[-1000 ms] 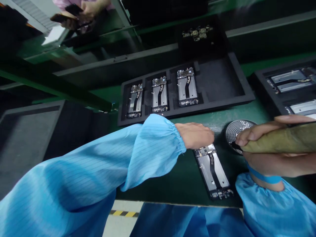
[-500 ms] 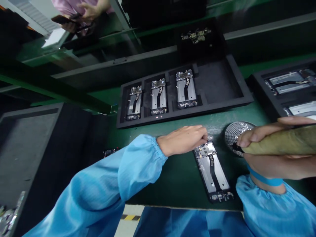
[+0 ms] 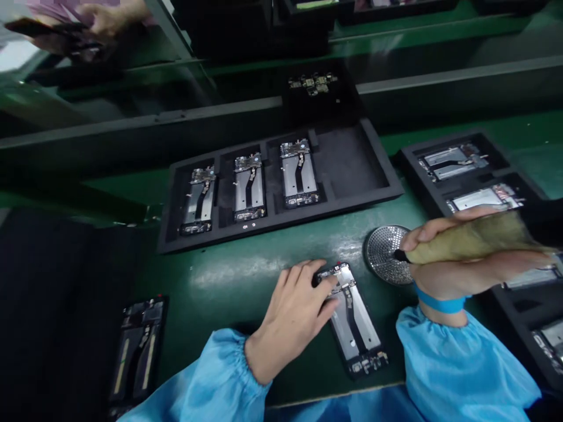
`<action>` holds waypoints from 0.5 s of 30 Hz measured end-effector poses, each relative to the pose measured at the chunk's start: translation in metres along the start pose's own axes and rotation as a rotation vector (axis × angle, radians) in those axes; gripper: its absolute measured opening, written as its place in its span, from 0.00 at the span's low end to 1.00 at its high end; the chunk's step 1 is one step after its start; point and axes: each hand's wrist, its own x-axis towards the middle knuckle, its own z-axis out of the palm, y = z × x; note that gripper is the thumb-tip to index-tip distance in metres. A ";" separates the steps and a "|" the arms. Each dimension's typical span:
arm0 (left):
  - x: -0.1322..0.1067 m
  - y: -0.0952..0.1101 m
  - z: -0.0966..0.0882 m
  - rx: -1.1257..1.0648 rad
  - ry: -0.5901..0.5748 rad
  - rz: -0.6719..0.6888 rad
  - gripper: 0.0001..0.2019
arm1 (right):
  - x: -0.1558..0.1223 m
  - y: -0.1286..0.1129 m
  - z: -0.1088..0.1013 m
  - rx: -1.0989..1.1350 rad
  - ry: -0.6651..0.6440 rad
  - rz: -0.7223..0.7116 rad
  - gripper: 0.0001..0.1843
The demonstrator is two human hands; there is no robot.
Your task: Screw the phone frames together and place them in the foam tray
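My left hand [image 3: 290, 313] has its fingers spread, with the thumb and fingertips over the upper left part of an opened phone [image 3: 363, 316]. That phone lies on the green bench, showing a circuit board at its top and a black ribbon cable down its silver middle. My right hand [image 3: 453, 278] is wrapped around a thick electric screwdriver [image 3: 466, 239] with a yellowish covering. Its dark tip points left over a round metal dish [image 3: 382, 258] full of small holes. Whether the tip touches the dish I cannot tell.
Behind the phone stands a black foam tray [image 3: 281, 218] with several opened phones in its slots. Another foam tray [image 3: 505, 176] is at the right. A darker phone [image 3: 136, 351] lies at the left. Small circuit boards [image 3: 314, 83] sit at the back; another person's hands [image 3: 103, 20] show top left.
My left hand has gone from a curled grip at the phone's top edge to spread fingers over its upper left. The screwdriver stays at the dish. The whole view has shifted.
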 end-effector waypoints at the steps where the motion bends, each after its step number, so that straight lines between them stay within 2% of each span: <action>1: -0.003 -0.003 0.002 0.003 0.010 0.001 0.13 | 0.000 0.004 -0.001 0.016 -0.029 -0.001 0.37; 3: -0.002 -0.010 0.005 -0.048 0.025 0.033 0.12 | -0.001 0.010 -0.003 0.039 -0.029 -0.014 0.35; 7: 0.009 -0.023 0.007 -0.162 0.028 0.135 0.12 | -0.003 0.016 -0.003 0.047 0.054 -0.051 0.35; 11: 0.019 -0.022 0.010 -0.190 0.040 0.159 0.12 | -0.003 0.016 0.001 0.023 0.044 0.006 0.35; 15: 0.018 -0.017 0.010 -0.155 0.067 0.159 0.12 | -0.003 0.008 0.000 0.006 0.038 0.042 0.35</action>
